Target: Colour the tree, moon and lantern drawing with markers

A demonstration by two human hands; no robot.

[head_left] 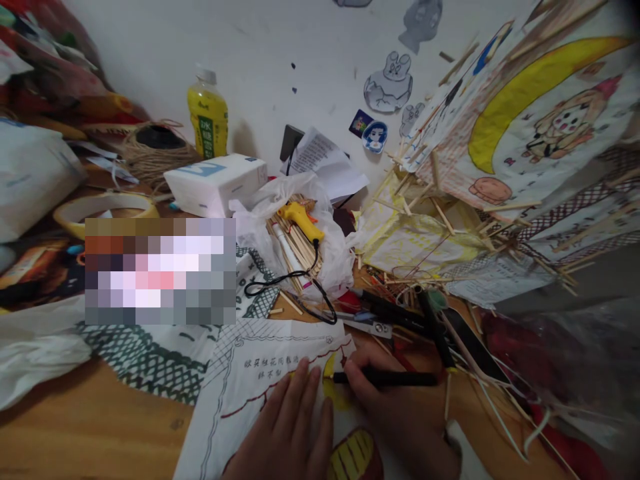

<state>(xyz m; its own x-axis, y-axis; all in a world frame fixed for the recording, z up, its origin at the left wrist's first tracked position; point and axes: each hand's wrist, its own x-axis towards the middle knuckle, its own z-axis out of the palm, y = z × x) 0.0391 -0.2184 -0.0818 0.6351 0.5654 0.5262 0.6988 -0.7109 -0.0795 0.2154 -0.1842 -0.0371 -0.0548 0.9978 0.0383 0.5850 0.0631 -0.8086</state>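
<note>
On a sheet of white paper [215,407] with a drawn border, handwritten characters and coloured shapes, my left hand [293,423] lies flat, its fingers stretched out. Beside it, my right hand [383,393] grips a black marker pen [400,379] held nearly level. The pen's tip points left and meets a yellow patch [330,373] on the sheet; whether it touches the paper is hard to tell. Below the hands shows a yellow-and-brown striped shape [355,453], partly hidden by my left hand. Another paper [160,367] with a dark green lattice border lies under the sheet's left side.
Behind the sheet, a plastic bag [335,260] holds thin sticks and a yellow glue gun [303,221] with a black cord. Scissors [367,325] lie right of it. A tissue pack [217,181], tape roll [107,210], twine [155,157] and drink bottle [207,113] stand left. Paper-and-stick lanterns [530,127] rise at right.
</note>
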